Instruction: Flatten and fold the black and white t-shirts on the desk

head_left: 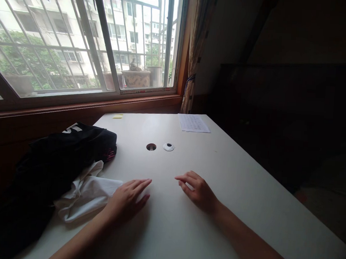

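Over the white table (184,239), my left hand (129,197) is held with its fingers stretched forward and the thumb apart. It holds nothing. Just left of it lies a crumpled white cloth (88,194), partly behind my hand and wrist. My right hand (197,189) is to the right, fingers slightly bent and apart, also holding nothing. Whether either hand touches the tabletop I cannot tell. Beside the cloth, a heap of black clothing (56,169) hangs over the table's left edge.
Farther back, a round hole (151,147) is cut in the tabletop, with its white cover (168,147) lying beside it. Printed paper sheets (193,123) and yellow sticky notes (118,116) rest near the far edge. Beyond stand a barred window (116,44) and a tied curtain (191,68).
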Demonstrator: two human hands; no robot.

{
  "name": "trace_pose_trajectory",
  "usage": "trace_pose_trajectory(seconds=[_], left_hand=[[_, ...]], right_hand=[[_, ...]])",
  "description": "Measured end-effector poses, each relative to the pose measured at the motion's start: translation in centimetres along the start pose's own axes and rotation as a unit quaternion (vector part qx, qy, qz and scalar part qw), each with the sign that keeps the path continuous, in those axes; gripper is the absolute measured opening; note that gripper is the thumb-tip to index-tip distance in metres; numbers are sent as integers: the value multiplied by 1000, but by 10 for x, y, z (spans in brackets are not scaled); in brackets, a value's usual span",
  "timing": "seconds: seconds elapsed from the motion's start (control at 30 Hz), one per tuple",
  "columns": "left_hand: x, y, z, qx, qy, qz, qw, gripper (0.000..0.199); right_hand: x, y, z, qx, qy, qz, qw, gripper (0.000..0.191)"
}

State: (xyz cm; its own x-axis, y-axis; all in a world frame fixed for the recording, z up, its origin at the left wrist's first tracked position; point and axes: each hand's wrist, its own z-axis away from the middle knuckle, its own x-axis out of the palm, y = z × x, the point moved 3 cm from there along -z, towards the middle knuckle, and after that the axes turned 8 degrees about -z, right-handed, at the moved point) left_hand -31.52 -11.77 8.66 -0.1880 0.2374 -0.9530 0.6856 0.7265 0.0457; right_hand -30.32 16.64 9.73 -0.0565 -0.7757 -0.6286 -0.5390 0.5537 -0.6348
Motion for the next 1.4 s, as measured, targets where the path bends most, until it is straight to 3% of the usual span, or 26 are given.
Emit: trace_pose_trajectory(seconds=[0.17,0.23,0.33,0.43,0.5,0.57,0.63,0.87,1.07,1.17,1.23,1.33,1.4], left_hand=[[-54,-44,4,-103,145,-60,982,35],[-80,-73,13,-156,210,-87,961,33],[-105,-122,38,-248,264,-158,919,38],[-109,-164,68,-332,267,-222,877,56],[-103,-183,85,-390,236,-217,863,70],[-99,-192,95,-421,211,-189,861,69],[-99,-195,99,-428,207,-170,863,56],[-106,-181,86,-431,203,-223,850,28],[-95,-151,63,-327,230,-226,888,22],[-81,-132,49,-234,235,-186,925,18],[-68,-112,38,-138,214,-140,957,17],[-50,-64,22,29,135,-72,988,23],[-40,-26,14,127,72,-47,988,24]], right_hand=[[-10,3,-1,32,25,-21,999,30],[-11,4,-1,40,26,-24,999,30],[-10,6,-1,54,20,-34,998,30],[-9,7,0,62,13,-45,997,30],[-9,8,1,62,12,-47,997,30],[-9,9,1,62,12,-45,997,30],[-9,10,1,64,12,-46,997,29],[-7,14,2,69,3,-62,996,27],[-5,10,1,60,-8,-77,995,26],[-6,10,0,58,-10,-79,995,26],[-6,10,1,57,-13,-77,995,25],[-5,10,1,50,-16,-71,996,25],[-4,9,0,33,-9,-63,997,26]])
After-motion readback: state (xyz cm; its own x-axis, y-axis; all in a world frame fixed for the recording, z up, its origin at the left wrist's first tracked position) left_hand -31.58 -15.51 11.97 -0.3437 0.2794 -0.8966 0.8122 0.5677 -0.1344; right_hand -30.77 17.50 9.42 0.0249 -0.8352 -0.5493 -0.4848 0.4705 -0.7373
